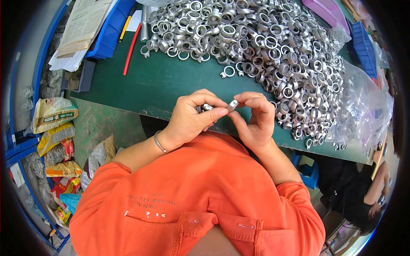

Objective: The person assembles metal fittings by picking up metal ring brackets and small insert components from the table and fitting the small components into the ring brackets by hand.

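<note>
1. Ring pile (pixel 256 42): on the counter (pixel 128 91), centre to right.
2. Pen (pixel 125 28) and rod (pixel 132 50): left of pile.
3. Bin (pixel 110 34): left of pen.
4. Plastic bag (pixel 361 104): right of pile.
5. Sacks (pixel 55 114): left of counter.

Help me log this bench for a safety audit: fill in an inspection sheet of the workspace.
Surface: green tabletop, partly covered.
Job's things: large heap of silvery metal rings, many with small lugs, running close to the near edge at right.
Clutter: slim red rod, yellow-and-black pen, crumpled clear plastic bag right of the heap.
Grips: left hand curls around one ring; right hand pinches a second ring, the left fingertips meeting it.
Cables: nothing seen on the tabletop; lower right too cluttered to tell.
Surroundings: printed bags at left, person in black at lower right.
</note>
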### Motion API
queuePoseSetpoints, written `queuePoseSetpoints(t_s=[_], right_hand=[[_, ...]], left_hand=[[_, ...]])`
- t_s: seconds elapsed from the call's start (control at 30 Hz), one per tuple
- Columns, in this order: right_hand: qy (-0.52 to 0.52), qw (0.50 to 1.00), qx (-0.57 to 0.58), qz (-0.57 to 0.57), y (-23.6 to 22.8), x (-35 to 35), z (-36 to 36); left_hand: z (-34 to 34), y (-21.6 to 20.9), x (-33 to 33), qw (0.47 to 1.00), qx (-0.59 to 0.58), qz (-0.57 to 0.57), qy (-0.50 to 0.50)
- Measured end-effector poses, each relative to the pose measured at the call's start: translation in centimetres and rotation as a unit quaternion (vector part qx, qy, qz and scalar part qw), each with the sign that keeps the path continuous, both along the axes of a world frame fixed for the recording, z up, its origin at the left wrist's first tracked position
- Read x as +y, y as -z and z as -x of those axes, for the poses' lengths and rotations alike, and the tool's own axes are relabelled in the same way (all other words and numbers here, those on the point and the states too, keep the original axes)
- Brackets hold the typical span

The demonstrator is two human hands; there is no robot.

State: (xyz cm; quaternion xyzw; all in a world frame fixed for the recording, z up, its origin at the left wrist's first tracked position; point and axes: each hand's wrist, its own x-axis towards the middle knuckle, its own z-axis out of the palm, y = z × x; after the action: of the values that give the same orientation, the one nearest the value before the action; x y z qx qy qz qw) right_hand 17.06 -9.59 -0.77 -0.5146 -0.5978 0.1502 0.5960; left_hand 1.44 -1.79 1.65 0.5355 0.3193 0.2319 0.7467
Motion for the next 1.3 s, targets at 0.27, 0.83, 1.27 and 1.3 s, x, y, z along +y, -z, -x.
queuePoseSetpoints(t_s=[0.27,0.83,1.27,1.3], right_hand=[[-0.105,0.962,0.234,0.090,-0.7,-1.7,1.9],[-0.023,0.976,-0.144,0.164,-1.1,2.6,-1.3],[-0.020,0.998,-0.047,-0.028,0.1,-0.6,-0.3],[-0.017,0.998,-0.045,-0.027,0.2,-0.7,-0.3]], left_hand=[[0.9,-0.5,0.3,0.940,-0.084,0.323,0.066],[6.3,10.5,-0.2,0.892,0.046,0.447,0.044],[-3.5,9.7,0.3,0.885,-0.177,0.430,-0.010],[-3.1,9.5,0.3,0.913,-0.134,0.385,0.009]])
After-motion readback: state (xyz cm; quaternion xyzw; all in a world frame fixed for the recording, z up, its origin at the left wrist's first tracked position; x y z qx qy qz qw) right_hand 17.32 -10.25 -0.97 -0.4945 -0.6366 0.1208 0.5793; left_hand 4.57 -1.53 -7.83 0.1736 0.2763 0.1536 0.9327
